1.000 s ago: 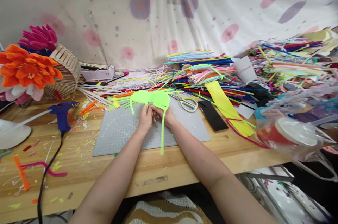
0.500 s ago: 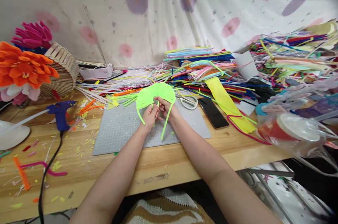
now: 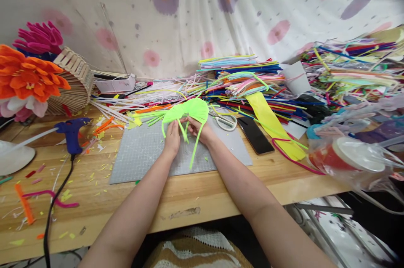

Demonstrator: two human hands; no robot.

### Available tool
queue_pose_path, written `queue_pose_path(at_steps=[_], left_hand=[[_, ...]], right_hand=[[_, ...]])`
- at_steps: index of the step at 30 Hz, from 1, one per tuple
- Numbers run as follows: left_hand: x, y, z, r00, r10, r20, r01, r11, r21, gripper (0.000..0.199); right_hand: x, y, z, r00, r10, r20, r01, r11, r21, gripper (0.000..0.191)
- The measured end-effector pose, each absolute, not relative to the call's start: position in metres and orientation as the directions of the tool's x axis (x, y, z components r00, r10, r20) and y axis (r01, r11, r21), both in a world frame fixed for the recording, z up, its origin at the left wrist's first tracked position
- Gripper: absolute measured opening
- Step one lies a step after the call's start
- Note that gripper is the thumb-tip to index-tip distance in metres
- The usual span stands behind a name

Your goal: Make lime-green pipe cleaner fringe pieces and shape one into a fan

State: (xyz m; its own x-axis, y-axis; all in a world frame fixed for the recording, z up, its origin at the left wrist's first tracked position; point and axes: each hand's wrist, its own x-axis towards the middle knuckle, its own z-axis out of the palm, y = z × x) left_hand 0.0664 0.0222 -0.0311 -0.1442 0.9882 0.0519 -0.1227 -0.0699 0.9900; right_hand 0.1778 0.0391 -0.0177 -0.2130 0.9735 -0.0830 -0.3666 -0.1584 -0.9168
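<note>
A bright green fan-shaped piece (image 3: 198,109) made of pipe cleaners is held above the grey cutting mat (image 3: 135,150). My left hand (image 3: 172,135) is closed on its left underside, and my right hand (image 3: 202,130) grips its right side. The fingertips of both hands are close together under the middle of the piece and partly hidden by it. Several loose green ends hang down, one long end beside my right hand. White-handled scissors (image 3: 226,122) lie at the mat's back right corner.
A blue glue gun (image 3: 73,134) with a black cord stands at the left. A phone (image 3: 255,135) and a yellow strip (image 3: 275,127) lie at the right, near a bagged cup (image 3: 353,156). Pipe cleaner bundles (image 3: 243,66) line the back.
My left hand has moved slightly left, away from the middle ends, which now hang in view between my hands. The green piece has tilted a little.
</note>
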Motion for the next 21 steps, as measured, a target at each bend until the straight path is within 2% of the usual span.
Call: queue_pose_path(at_steps=[3,5,8,10,13,17,19,21], left_hand=[[0.06,0.025,-0.028,-0.224,0.972,0.069,-0.179,-0.11,0.978,0.024],[0.057,0.027,-0.023,-0.228,0.973,-0.04,-0.293,-0.029,0.956,0.024],[0.054,0.027,-0.014,-0.092,0.959,-0.269,-0.48,0.194,0.855,0.039],[0.054,0.026,-0.011,0.036,0.943,-0.33,-0.513,0.301,0.804,0.035],[0.058,0.024,-0.013,0.022,0.961,-0.275,-0.478,0.251,0.842,0.022],[0.067,0.022,-0.024,-0.146,0.975,-0.165,-0.396,0.095,0.913,0.025],[0.07,0.022,-0.027,-0.177,0.977,-0.117,-0.391,0.04,0.92,0.024],[0.071,0.022,-0.028,-0.186,0.977,-0.104,-0.422,0.016,0.906,0.025]], right_hand=[[0.178,0.038,-0.02,-0.268,0.961,-0.074,-0.367,-0.173,-0.914,0.041],[0.176,0.038,-0.022,-0.28,0.959,-0.05,-0.355,-0.151,-0.923,0.042],[0.174,0.036,-0.023,-0.278,0.96,-0.017,-0.312,-0.106,-0.944,0.041],[0.173,0.035,-0.023,-0.29,0.957,-0.02,-0.284,-0.106,-0.953,0.04],[0.174,0.034,-0.023,-0.333,0.943,0.001,-0.255,-0.089,-0.963,0.038],[0.172,0.032,-0.025,-0.268,0.961,0.073,-0.211,0.016,-0.977,0.038],[0.17,0.032,-0.025,-0.241,0.967,0.078,-0.174,0.036,-0.984,0.035],[0.17,0.032,-0.026,-0.286,0.956,0.068,-0.165,0.021,-0.986,0.033]])
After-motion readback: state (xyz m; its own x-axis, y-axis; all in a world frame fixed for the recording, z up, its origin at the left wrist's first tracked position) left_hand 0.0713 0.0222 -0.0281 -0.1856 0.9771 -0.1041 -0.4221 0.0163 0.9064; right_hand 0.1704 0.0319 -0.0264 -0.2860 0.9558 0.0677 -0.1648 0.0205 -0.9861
